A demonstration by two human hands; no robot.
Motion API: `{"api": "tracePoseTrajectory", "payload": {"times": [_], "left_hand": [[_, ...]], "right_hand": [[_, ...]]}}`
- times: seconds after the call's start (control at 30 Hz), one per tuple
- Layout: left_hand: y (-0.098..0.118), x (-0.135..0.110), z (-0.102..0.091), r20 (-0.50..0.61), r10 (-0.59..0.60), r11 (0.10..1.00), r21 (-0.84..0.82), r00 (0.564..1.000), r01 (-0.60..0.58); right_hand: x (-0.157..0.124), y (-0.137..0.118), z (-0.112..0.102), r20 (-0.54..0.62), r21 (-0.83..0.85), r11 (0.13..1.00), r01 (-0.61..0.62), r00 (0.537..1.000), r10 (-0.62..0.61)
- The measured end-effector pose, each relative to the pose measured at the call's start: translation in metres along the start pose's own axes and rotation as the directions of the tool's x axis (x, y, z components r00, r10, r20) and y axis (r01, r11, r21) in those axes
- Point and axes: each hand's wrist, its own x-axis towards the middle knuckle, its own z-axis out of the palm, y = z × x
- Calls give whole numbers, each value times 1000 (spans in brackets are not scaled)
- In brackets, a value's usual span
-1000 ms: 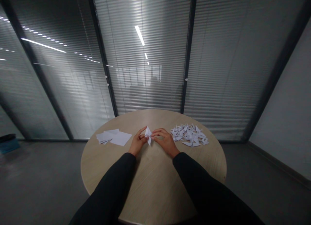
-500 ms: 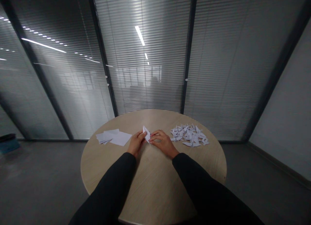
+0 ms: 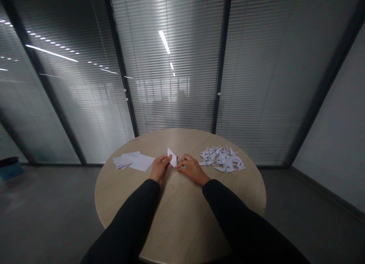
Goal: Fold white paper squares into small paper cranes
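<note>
A small folded piece of white paper, pointed at the top, is held up over the middle of the round table. My left hand pinches it from the left, thumb across its front. On the other side, my right hand has its thumb and fingers drawn together at the paper's lower right edge; whether they grip it or only touch it is hard to make out. Loose white paper sheets lie left of my left hand. To the right of my right hand is a pile of folded paper pieces, many with sharp points.
The round wooden table stands before glass panels with blinds. A white wall rises at the right. On the floor at far left is a blue container with a dark rim.
My right fingers have shifted slightly down along the paper's right edge, and more of its face shows. My left hand keeps its pinch in nearly the same place.
</note>
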Motion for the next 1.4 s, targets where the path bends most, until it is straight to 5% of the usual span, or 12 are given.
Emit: {"api": "tracePoseTrajectory", "payload": {"times": [0.33, 0.57, 1.0, 1.17, 1.4], "left_hand": [[-3, 5, -3, -33, 103, 982, 165, 994, -96], [-2, 4, -1, 6, 137, 968, 211, 991, -135], [-6, 7, -2, 105, 188, 932, 294, 977, -211], [-6, 7, -5, 95, 245, 847, 463, 965, -261], [-4, 6, -5, 25, 211, 856, 477, 977, -197]], "right_hand": [[1, -2, 3, 33, 108, 991, -85, 996, 82], [3, 2, 1, -107, 236, 922, -307, 935, 339], [2, 19, 6, -118, 286, 934, -215, 959, 257], [3, 19, 5, -156, 282, 940, -191, 958, 241], [3, 16, 3, -149, 261, 947, -185, 962, 229]]}}
